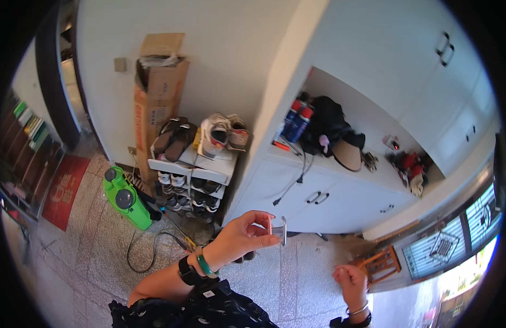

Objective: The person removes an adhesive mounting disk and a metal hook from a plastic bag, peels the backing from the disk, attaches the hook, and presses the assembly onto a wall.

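Observation:
Between the thumb and fingers of my left hand (243,238) is a small silvery metal piece with a curved end bar (284,231). A thin pinkish strip (270,224) shows beside it, next to my fingertips. What kind of fitting it is, I cannot tell. This hand hangs in front of the white cabinet (275,186), above the speckled floor. Lower and to the right, my right hand (352,284) is raised with its fingers curled in. Whatever it may hold is hidden.
At the left are a green sprayer tank (126,197) and its black hose (153,257). A shoe rack (225,169) stands by a tall cardboard box (168,93). Spray cans (299,123) and a cap (348,153) occupy the cabinet niche. A wooden stool (381,266) stands right, a red mat (67,191) left.

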Demonstrator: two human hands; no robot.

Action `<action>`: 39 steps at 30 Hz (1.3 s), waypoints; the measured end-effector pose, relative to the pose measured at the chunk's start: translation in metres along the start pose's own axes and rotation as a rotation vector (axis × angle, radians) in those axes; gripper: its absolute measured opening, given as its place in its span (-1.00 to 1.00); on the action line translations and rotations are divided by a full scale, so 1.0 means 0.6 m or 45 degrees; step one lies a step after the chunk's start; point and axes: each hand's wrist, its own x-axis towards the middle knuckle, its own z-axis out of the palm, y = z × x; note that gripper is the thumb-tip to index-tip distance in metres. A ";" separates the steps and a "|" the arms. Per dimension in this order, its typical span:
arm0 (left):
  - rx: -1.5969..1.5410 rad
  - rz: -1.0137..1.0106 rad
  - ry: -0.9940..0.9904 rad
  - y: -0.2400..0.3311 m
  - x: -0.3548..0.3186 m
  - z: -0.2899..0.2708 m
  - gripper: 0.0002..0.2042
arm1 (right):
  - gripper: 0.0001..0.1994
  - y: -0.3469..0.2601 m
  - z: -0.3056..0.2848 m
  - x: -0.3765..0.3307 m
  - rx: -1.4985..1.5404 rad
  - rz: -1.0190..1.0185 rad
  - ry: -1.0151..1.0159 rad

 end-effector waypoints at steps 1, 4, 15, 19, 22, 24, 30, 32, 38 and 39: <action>-0.007 0.020 0.030 0.005 -0.003 -0.014 -0.51 | -0.87 -0.034 0.001 0.028 -0.132 -0.109 -0.033; -0.054 0.063 0.026 0.024 -0.004 -0.060 -0.49 | -0.90 -0.162 0.019 0.109 -0.519 -0.674 -0.046; -0.207 0.156 0.086 0.122 0.086 -0.279 -0.50 | -0.71 -0.536 0.142 0.453 -1.449 -1.590 0.162; -0.301 0.169 0.083 0.156 0.133 -0.346 -0.55 | -0.60 -0.597 0.126 0.578 -2.050 -1.503 0.437; -0.323 0.163 0.074 0.161 0.165 -0.396 -0.55 | -0.37 -0.632 0.115 0.624 -2.652 -0.742 0.607; -0.351 0.153 0.012 0.161 0.185 -0.422 -0.54 | -0.35 -0.615 0.130 0.647 -2.611 -0.718 0.563; -0.456 0.158 0.098 0.179 0.211 -0.463 -0.57 | -0.29 -0.558 0.192 0.664 -2.546 -0.701 0.048; -0.460 0.154 0.108 0.181 0.220 -0.480 -0.56 | -0.30 -0.606 0.159 0.679 -2.349 -0.543 0.174; -0.458 0.129 0.061 0.182 0.263 -0.478 -0.44 | -0.27 -0.667 0.124 0.699 -2.572 -0.437 0.560; -0.465 0.132 0.043 0.180 0.268 -0.483 -0.44 | -0.25 -0.647 0.148 0.702 -2.549 -0.454 0.369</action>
